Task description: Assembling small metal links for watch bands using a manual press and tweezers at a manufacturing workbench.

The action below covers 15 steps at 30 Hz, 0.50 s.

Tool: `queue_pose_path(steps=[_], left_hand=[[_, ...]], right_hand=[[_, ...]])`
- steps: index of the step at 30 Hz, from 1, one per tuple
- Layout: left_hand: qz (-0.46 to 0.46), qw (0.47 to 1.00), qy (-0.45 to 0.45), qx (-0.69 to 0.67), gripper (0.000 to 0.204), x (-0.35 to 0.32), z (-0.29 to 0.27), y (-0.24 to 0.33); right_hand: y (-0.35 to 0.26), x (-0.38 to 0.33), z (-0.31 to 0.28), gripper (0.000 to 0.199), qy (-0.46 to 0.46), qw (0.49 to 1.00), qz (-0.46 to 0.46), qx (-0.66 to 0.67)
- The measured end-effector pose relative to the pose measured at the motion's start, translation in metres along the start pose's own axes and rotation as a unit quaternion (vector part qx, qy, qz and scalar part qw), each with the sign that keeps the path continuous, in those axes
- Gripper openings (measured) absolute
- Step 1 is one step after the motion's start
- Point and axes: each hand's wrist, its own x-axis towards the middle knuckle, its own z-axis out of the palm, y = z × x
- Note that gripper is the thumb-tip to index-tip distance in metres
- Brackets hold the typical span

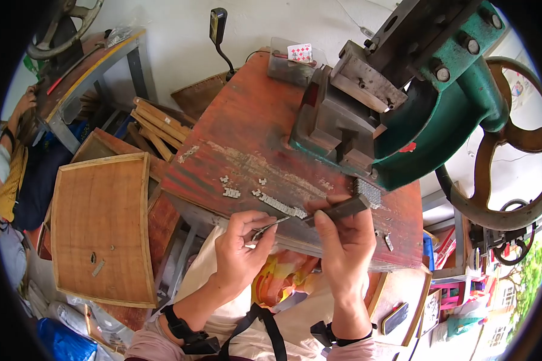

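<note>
A: State the position of the work pieces.

B: A row of small metal pieces (281, 206) lies on the red surface (247, 138), near its front edge. The row sits just ahead of both hands. More loose metal pieces (230, 192) lie to its left, slightly apart.

A: Left hand?

B: The left hand (241, 243) holds tweezers (270, 227). Its fingers are clamped on the handle end. The tips point right, toward the near end of the row.

A: Right hand?

B: The right hand (343, 240) holds a dark flat metal bar (338, 210). Thumb and fingers are clamped on it. The bar lies nearly level, its left end near the tweezer tips, just beside the row.

A: Adjacent equipment?

B: A green press (403, 108) with grey steel blocks stands on the rear right of the surface. A stack of thin metal parts (368, 192) sits at its base, just right of the bar. A large rusty flywheel (500, 144) is mounted on its right side.

A: Further out?

B: A shallow wooden tray (102, 228) rests lower down on the left, with two small parts in it. Wooden slats (159, 126) lie behind it.
</note>
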Motion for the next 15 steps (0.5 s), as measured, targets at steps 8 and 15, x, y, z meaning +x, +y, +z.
queue_pose_path(steps=[8, 15], left_hand=[[0.002, 1.0, -0.002, 0.004, 0.025, 0.003, -0.005, -0.003], [0.065, 0.997, -0.023, 0.037, 0.024, 0.003, -0.008, -0.004]], right_hand=[[0.017, -0.001, 0.031, 0.024, -0.014, 0.989, -0.115, -0.095], [-0.004, -0.001, 0.032, 0.023, 0.028, 0.989, -0.141, -0.039]])
